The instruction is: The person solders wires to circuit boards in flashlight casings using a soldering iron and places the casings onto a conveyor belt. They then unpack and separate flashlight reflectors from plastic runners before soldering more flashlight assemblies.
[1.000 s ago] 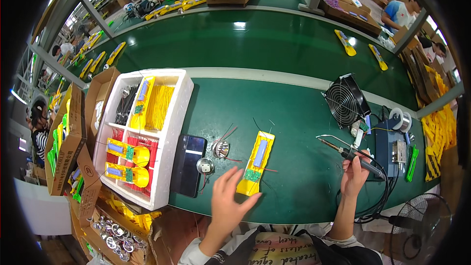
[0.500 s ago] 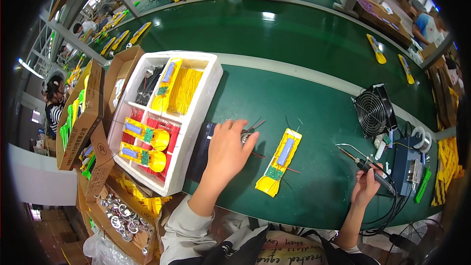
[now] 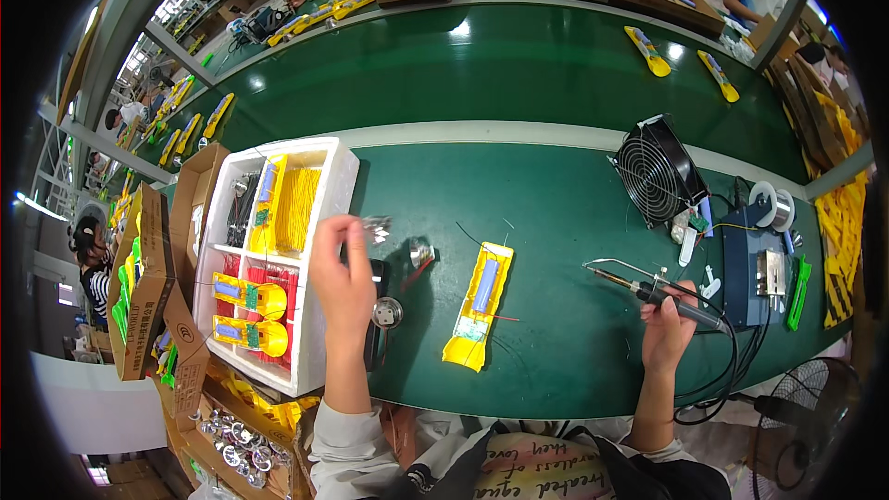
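Note:
My right hand [image 3: 666, 331] is closed around the dark handle of a soldering iron [image 3: 651, 295], tip pointing left; a thin bent metal tube [image 3: 616, 262] runs beside it. My left hand [image 3: 343, 268] is raised near the white foam box, fingers curled, with a blurred shiny silver part [image 3: 378, 227] at the fingertips. Near it on the table sit a silver lamp cup [image 3: 421, 252] with a red wire and another silver cup [image 3: 387, 312] by a dark flat object. Between my hands lies a yellow flashlight half-shell [image 3: 480, 301] with a blue cell, green board and loose wires.
The foam box [image 3: 343, 176] holds yellow, red and black wires and several half-shells. A black fan [image 3: 659, 171], solder spool [image 3: 771, 206] and blue soldering station [image 3: 741, 264] stand right. Cartons [image 3: 148, 292] are at left. Beyond runs a green belt [image 3: 417, 65] with more shells; other people work there.
My left hand has moved left and up off the table, uncovering silver cups; a silver part is now at its fingertips. My right hand still holds the iron. The whole view has shifted.

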A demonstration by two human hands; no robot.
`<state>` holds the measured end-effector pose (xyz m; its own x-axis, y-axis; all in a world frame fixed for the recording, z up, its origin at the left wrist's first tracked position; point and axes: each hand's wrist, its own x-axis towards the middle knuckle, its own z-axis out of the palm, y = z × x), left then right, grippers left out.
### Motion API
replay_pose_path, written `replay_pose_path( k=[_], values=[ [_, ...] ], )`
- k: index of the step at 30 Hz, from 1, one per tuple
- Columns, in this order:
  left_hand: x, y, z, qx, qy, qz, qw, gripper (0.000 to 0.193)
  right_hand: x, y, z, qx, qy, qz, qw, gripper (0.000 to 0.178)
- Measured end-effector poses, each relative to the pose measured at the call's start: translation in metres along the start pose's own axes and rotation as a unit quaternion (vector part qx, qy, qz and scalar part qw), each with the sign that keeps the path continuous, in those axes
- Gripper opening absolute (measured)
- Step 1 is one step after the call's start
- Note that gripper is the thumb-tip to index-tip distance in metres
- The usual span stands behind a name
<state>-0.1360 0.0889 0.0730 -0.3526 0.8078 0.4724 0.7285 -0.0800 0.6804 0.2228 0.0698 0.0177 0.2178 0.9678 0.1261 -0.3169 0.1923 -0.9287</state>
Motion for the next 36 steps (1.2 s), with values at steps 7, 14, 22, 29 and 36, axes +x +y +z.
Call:
replay_pose_path(
  k=[7,14,22,29,36],
  values=[
    [-0.022,0.016,-0.013,-0.122,0.115,0.101,0.981,0.007,0.000,-0.003,0.004,0.002,0.014,0.005,1.000,0.024],
    [-0.133,0.016,0.000,-0.061,-0.043,-0.042,0.996,0.007,-0.003,0.000,0.007,-0.017,0.001,-0.001,1.000,0.023],
    [-0.152,0.029,0.021,-0.043,-0.015,-0.093,0.995,0.008,-0.037,-0.016,0.031,-0.061,-0.043,-0.050,0.996,0.029],
    [-0.150,0.028,0.029,-0.052,0.026,-0.087,0.994,0.012,-0.070,-0.021,0.075,-0.139,-0.090,-0.041,0.985,0.035],
    [-0.149,0.025,0.030,-0.048,0.033,-0.059,0.997,0.016,-0.083,0.002,0.083,-0.179,-0.133,0.003,0.975,0.029]
  ],
)
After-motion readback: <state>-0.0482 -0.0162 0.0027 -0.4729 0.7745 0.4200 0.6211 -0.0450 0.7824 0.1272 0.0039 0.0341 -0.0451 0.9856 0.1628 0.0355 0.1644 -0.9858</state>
